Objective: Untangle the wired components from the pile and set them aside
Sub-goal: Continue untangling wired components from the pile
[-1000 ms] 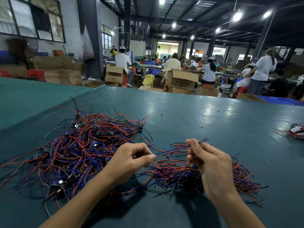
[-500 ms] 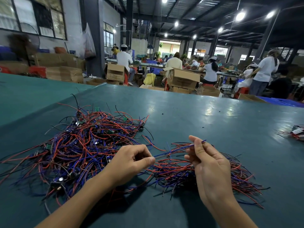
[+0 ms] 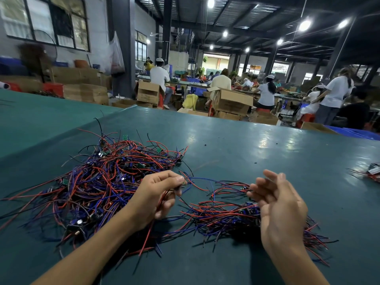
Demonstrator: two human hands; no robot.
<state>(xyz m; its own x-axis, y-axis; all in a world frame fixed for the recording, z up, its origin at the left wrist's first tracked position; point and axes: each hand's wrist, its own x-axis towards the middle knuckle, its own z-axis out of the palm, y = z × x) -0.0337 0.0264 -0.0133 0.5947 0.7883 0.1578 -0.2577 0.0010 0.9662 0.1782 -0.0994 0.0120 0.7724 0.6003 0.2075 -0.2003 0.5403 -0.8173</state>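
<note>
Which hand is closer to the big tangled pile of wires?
Left. The left hand sits at the big pile's right edge, pinching wires; the right hand is farther right, by the smaller bundle.

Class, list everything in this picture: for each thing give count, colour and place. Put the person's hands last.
Table: one, dark green, foreground.
Large wire pile: one, red, blue and black, table's left side.
Small wire pile: one, red and blue, right of the large pile.
Wire bundle: one, reddish, table's right edge, cut off.
Cardboard boxes: several, brown, floor beyond the table.
Workers: several, mostly white tops, far benches.
Ceiling lamps: several, white, overhead.
Left hand: one, fingers pinch a wired component, beside the large pile.
Right hand: one, open, holding nothing, above the small pile.
</note>
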